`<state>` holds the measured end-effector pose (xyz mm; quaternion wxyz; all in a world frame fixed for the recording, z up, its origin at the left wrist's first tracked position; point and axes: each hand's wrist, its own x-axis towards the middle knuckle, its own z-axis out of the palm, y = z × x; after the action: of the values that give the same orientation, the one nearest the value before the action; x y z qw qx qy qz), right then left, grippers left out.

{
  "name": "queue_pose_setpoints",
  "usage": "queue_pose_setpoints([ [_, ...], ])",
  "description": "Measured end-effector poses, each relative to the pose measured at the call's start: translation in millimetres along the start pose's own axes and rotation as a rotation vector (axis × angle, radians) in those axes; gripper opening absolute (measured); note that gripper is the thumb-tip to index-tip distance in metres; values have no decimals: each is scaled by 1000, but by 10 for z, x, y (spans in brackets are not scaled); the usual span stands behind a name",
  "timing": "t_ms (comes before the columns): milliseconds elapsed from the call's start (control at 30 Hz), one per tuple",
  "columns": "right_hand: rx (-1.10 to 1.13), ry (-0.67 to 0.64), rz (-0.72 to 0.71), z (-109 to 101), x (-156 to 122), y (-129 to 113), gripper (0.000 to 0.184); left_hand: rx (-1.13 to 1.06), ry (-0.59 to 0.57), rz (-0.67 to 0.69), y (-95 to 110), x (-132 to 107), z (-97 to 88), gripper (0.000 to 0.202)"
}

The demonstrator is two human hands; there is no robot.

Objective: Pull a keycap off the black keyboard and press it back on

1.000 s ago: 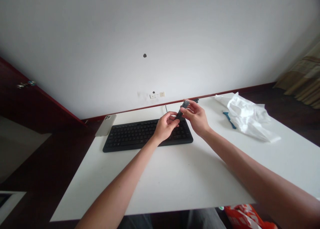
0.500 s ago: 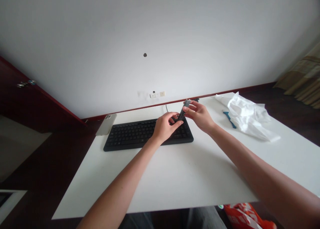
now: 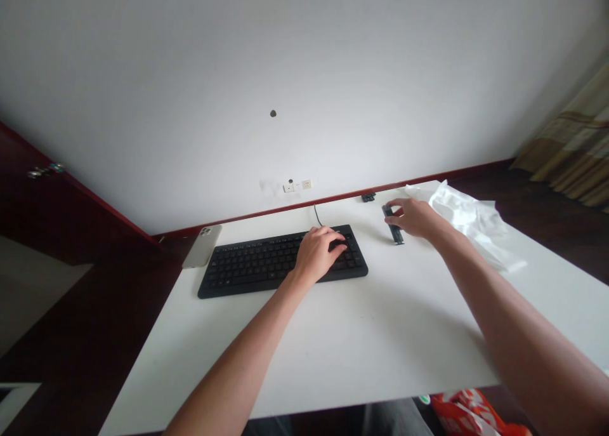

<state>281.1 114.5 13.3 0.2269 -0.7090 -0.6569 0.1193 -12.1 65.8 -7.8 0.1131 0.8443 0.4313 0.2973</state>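
Note:
A black wired keyboard (image 3: 257,261) lies on the white table. Above its right part hovers or rests my left hand (image 3: 318,252), fingers bent, thumb apart from the index finger, with nothing visible between them. Right of the keyboard, a narrow black bar-shaped piece (image 3: 394,231) is at the tabletop. My right hand (image 3: 412,217) pinches its far end between thumb and fingers. Its exact kind cannot be made out. Farther back sits a cluster of small black pieces (image 3: 368,197).
A pale phone (image 3: 202,247) lies left of the keyboard on the table (image 3: 333,341). Crumpled white plastic (image 3: 469,223) is spread at the right. The keyboard's cable (image 3: 317,215) runs toward the wall. An orange-red bag (image 3: 469,414) shows below the table's front edge.
My right hand has carried the black bar from over the keyboard rightward to the tabletop. My left hand has let go of it and stays over the keys. The blue tool is now hidden.

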Motion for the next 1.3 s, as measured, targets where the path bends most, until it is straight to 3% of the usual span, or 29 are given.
queue_pose_setpoints([
  [267, -163, -150, 38, 13, 75, 197, 40, -50, 24, 25, 71, 9, 2, 14],
  [400, -246, -126, 93, -30, 66, 215, 41, -34, 77, 26, 37, 27, -96, 17],
  [500, -261, -32, 62, -60, 23, 122, 43, -43, 137, -13, -78, 38, -164, 18],
  [633, 2, 56, -201, 19, -102, -220, 23, -95, 164, -31, -217, 46, -168, 18],
  [733, 265, -48, -415, 213, -237, -521, 20, -109, 185, -52, -230, 50, -146, 18],
  [833, 412, -117, -523, 430, -348, -715, 22, -116, 198, -83, -204, 49, -143, 32],
  [1000, 529, -78, -552, 577, -424, -801, 20, -108, 185, -45, -188, 47, -151, 51],
  [1300, 679, -56, -485, 627, -492, -887, 23, -35, 188, 33, -90, 42, -143, 42],
])
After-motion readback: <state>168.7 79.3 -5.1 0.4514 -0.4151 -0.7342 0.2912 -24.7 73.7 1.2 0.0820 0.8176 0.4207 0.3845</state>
